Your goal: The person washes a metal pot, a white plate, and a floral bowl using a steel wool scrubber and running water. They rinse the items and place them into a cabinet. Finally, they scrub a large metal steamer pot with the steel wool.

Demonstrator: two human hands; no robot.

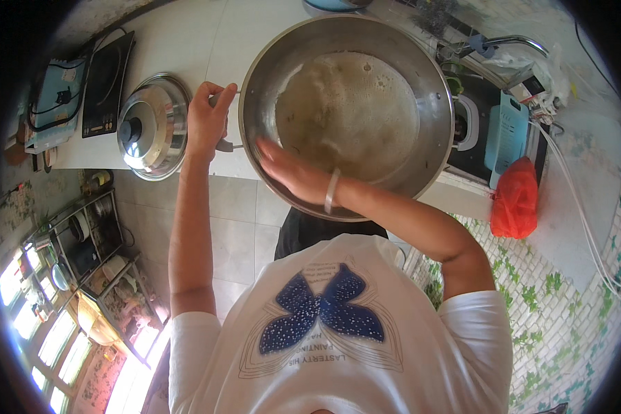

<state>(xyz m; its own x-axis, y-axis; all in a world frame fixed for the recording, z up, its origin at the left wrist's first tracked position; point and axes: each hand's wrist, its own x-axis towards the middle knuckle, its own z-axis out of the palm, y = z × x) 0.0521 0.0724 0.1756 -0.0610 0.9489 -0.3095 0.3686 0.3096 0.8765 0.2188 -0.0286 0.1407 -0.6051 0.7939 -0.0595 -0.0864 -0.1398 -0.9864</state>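
A large two-handled metal wok point(266, 57) is in front of me, over the counter's front edge. Shallow cloudy liquid point(346, 114) with small dark specks covers its bottom. My left hand point(210, 120) is closed around the wok's dark left handle point(224, 146). Inside the near left rim, my right hand point(297, 173) is blurred, fingers stretched along the inner wall with nothing visible in it. Whether its fingertips touch the metal or the liquid cannot be told. The opposite loop handle point(468, 123) sticks out over the sink area.
Left of the wok, a domed lid point(152, 127) with a black knob lies near the counter edge, beside a black induction cooktop point(108, 85). At right are a faucet point(515, 41), a light-blue plastic board point(508, 137) and a red plastic bag point(515, 199). White cables point(574, 191) hang there.
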